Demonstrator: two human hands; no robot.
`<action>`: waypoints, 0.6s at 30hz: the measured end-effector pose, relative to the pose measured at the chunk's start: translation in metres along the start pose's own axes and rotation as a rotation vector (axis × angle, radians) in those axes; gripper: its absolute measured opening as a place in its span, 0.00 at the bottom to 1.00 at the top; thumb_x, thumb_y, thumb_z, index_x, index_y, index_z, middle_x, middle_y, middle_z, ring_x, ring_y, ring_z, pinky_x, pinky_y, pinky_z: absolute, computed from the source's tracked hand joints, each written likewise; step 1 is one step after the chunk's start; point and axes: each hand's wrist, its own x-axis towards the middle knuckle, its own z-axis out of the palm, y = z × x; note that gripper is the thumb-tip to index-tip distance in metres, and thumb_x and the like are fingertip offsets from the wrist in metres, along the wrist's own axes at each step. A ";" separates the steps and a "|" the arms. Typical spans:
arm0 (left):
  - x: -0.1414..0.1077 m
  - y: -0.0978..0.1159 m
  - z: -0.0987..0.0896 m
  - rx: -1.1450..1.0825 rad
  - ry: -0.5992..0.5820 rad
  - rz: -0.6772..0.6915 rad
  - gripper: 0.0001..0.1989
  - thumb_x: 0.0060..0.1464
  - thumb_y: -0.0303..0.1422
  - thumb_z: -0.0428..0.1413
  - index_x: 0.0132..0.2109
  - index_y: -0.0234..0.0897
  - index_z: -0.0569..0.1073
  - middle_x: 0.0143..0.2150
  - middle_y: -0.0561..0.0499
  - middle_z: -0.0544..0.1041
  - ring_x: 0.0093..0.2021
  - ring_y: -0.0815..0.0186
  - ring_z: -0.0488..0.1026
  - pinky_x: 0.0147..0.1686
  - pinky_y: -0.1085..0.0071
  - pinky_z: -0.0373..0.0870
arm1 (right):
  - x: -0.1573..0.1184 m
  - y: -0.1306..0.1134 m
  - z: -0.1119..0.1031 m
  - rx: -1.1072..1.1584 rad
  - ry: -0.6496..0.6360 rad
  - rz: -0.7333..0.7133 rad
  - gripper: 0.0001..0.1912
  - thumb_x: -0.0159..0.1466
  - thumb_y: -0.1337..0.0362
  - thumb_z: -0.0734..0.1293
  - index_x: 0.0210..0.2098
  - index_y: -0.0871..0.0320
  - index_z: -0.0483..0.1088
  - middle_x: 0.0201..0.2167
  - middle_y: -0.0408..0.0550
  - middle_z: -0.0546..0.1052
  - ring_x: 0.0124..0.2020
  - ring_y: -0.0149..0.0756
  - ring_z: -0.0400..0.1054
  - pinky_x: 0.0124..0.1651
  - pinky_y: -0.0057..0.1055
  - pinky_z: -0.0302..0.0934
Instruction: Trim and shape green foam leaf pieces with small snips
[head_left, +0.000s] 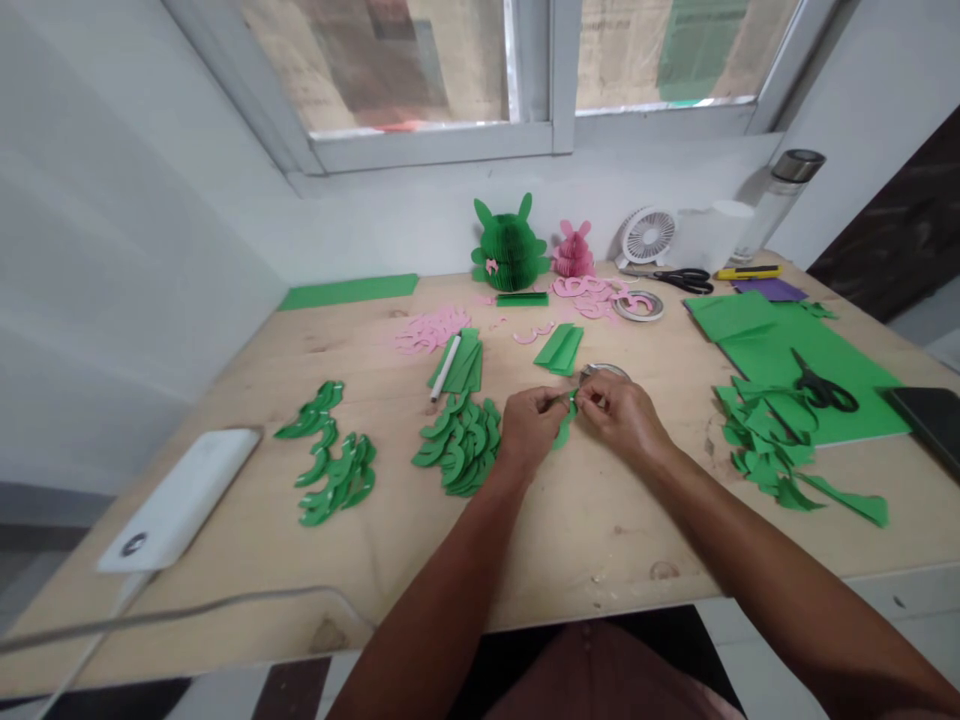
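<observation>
Near the middle of the table, my left hand (531,425) and my right hand (621,408) meet over a small green paper piece (564,430). The fingers of both hands are pinched at its upper end, where a small white spot shows. A roll of tape (604,370) lies just behind my right hand, partly covered by it. Left of my left hand is a pile of curved green paper pieces (459,445). Farther left, more curved green pieces (341,480) with whitish strips lie in loose rows.
A power bank (184,500) with a cable is at the left. Green scraps (772,440), black scissors (823,388) on green sheets and a phone (930,425) lie right. Behind stand green (511,250) and pink (574,250) paper figures, a fan (647,236) and a bottle (776,205).
</observation>
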 end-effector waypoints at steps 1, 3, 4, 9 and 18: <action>0.000 0.000 0.000 0.001 -0.001 -0.005 0.06 0.39 0.31 0.57 0.26 0.33 0.77 0.15 0.58 0.63 0.15 0.77 0.54 0.15 0.79 0.50 | 0.000 0.000 0.000 -0.005 0.002 0.001 0.05 0.56 0.70 0.61 0.25 0.57 0.66 0.26 0.45 0.70 0.27 0.32 0.62 0.30 0.27 0.53; -0.001 0.000 0.000 0.000 0.003 -0.011 0.06 0.39 0.31 0.56 0.26 0.33 0.77 0.14 0.59 0.62 0.15 0.78 0.54 0.15 0.79 0.50 | 0.000 0.000 0.000 -0.019 0.005 0.003 0.05 0.56 0.70 0.61 0.25 0.57 0.66 0.26 0.45 0.70 0.27 0.32 0.62 0.30 0.27 0.53; -0.001 0.001 0.001 -0.001 0.007 -0.011 0.06 0.39 0.30 0.56 0.27 0.33 0.76 0.14 0.59 0.62 0.14 0.78 0.54 0.15 0.79 0.50 | 0.000 0.000 0.001 -0.026 0.006 0.005 0.05 0.56 0.70 0.61 0.24 0.57 0.66 0.26 0.45 0.70 0.27 0.32 0.62 0.30 0.27 0.53; -0.003 0.004 0.002 -0.002 0.014 -0.027 0.06 0.39 0.31 0.57 0.26 0.32 0.76 0.15 0.58 0.64 0.15 0.78 0.56 0.15 0.79 0.52 | 0.000 0.000 0.002 -0.038 0.013 0.019 0.05 0.55 0.69 0.61 0.24 0.57 0.66 0.26 0.45 0.70 0.27 0.32 0.62 0.30 0.27 0.53; -0.004 0.005 0.002 -0.034 0.008 -0.049 0.06 0.38 0.30 0.58 0.27 0.33 0.77 0.16 0.57 0.65 0.15 0.78 0.56 0.15 0.80 0.53 | 0.000 -0.001 0.002 -0.041 0.023 0.025 0.05 0.55 0.69 0.61 0.23 0.57 0.66 0.25 0.45 0.69 0.27 0.32 0.62 0.31 0.28 0.54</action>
